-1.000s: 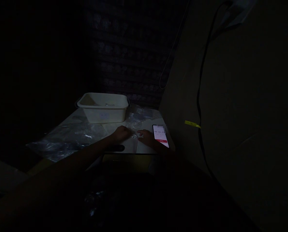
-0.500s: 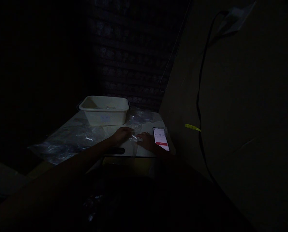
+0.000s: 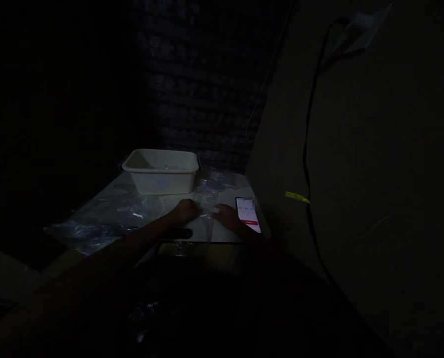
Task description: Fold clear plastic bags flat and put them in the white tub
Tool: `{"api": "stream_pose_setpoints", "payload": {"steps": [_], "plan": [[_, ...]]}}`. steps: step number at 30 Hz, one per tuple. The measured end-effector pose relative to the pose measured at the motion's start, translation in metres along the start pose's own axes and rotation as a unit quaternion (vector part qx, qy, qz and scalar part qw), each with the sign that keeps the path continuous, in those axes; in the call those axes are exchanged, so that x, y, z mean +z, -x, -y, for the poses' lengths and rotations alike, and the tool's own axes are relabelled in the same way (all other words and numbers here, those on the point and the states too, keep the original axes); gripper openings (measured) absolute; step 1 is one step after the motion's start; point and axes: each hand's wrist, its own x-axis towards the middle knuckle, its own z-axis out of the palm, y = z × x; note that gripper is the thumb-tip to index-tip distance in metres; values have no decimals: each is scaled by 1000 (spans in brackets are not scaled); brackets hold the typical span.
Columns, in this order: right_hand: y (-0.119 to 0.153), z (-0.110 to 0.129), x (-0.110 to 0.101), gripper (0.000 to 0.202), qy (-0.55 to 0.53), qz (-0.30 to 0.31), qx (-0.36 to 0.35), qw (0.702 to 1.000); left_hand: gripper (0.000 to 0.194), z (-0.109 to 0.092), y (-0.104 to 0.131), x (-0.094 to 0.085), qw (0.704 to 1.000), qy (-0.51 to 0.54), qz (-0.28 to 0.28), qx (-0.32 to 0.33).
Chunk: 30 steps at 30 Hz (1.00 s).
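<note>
Over the small white table (image 3: 225,233), my left hand (image 3: 186,211) is closed on one side of a clear plastic bag (image 3: 206,219). My right hand (image 3: 225,216) pinches the bag's other side, just left of the phone. The bag hangs between both hands toward the table's front edge. Behind my left hand stands a cream plastic basin (image 3: 164,183) with some clear plastic inside. More clear plastic (image 3: 132,211) lies spread on the left of the table, and another crumpled piece (image 3: 216,179) lies behind my hands. Dim light blurs the fingertips.
A phone (image 3: 248,215) showing a timer lies at the table's right edge. The wall on the right carries a black cable (image 3: 307,149) with a yellow tag (image 3: 297,197), running from an outlet (image 3: 361,30). A dark oval handle slot (image 3: 180,233) is near the front edge.
My hands have moved slightly apart, my left hand closing into a fist. The plastic between them, crumpled before, is now more spread out and hangs lower at the front edge.
</note>
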Motion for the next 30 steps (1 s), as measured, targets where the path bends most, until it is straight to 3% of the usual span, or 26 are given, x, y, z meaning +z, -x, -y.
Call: {"api": "stream_pose_setpoints", "payload": {"steps": [10,15,21,25,30], "plan": [[-1,-3,-2,51,27,17,-11,999,25,-3,6,2,992,-61,-6,107],[-2,-3,-2,54,34,18,-14,999,28,-2,5,7,970,-119,49,206],[-3,-4,0,57,46,21,-18,999,37,-8,15,6,943,-173,74,274],[-2,-4,-2,56,47,26,-25,998,44,-11,23,5,933,-187,130,278],[1,-1,-6,56,55,25,-22,998,47,-6,25,7,929,-255,154,222]]}}
